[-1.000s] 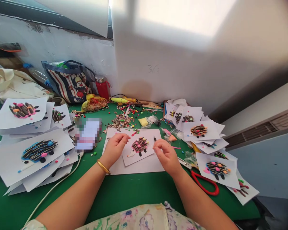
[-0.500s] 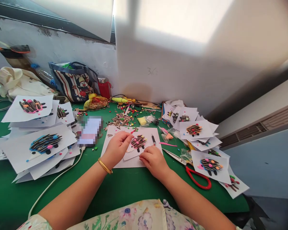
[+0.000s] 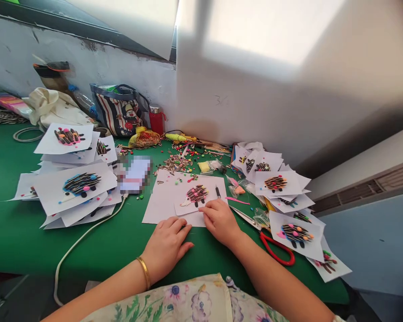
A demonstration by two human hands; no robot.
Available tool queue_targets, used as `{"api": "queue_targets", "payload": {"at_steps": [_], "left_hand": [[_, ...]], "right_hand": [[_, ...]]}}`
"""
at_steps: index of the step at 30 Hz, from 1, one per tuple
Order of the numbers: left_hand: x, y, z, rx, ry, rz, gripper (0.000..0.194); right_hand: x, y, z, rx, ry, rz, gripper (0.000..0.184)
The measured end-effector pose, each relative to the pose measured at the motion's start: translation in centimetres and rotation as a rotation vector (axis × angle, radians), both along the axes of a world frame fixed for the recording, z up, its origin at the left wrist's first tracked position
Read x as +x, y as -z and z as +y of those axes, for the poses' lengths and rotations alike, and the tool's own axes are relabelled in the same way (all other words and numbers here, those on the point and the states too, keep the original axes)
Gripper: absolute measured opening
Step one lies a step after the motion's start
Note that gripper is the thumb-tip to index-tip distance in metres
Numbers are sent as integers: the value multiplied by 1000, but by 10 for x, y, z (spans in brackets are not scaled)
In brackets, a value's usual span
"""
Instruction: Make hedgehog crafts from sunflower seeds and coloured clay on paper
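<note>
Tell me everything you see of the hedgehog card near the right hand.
The hedgehog card is white, paper-like, lying flat, slightly askew, on a larger white sheet. Its hedgehog has dark, seed-like spines dotted with pink balls, a pale snout pointing left and dark feet. The right hand seems to touch its lower edge.

The card (image 3: 196, 197) lies on the paper sheet (image 3: 157, 205), between the left stack (image 3: 75, 184) and right stack (image 3: 293, 230). Seeds (image 3: 174, 163) lie behind, scissors (image 3: 263, 235) to the right.
</note>
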State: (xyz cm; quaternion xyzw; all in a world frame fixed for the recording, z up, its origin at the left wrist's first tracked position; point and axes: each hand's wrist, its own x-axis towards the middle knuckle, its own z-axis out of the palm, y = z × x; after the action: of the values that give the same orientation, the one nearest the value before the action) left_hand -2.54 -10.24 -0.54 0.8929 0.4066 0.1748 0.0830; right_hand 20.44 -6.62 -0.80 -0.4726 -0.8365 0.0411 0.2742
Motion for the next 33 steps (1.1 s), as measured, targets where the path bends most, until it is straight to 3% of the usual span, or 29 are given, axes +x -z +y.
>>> {"api": "queue_targets", "payload": {"at_steps": [6,13,18,24,28,33], "left_hand": [[3,2,-3,12,-26,18,35],[5,1,-4,10,-67,34,33],[5,0,-1,19,-60,34,30],[6,-3,7,6,-47,23,17],[5,-3,11,1,-47,0,16],[5,0,11,2,-49,-17,16]], "right_hand": [[8,-7,2,-79,-76,44,33],[-4,-4,-9,-42,-168,-249,42],[5,-6,-14,-28,-228,-228,35],[21,-12,1,-54,-100,-169,33],[32,-5,10,-43,-20,-231,33],[32,1,-1,-53,11,-310,33]]}}
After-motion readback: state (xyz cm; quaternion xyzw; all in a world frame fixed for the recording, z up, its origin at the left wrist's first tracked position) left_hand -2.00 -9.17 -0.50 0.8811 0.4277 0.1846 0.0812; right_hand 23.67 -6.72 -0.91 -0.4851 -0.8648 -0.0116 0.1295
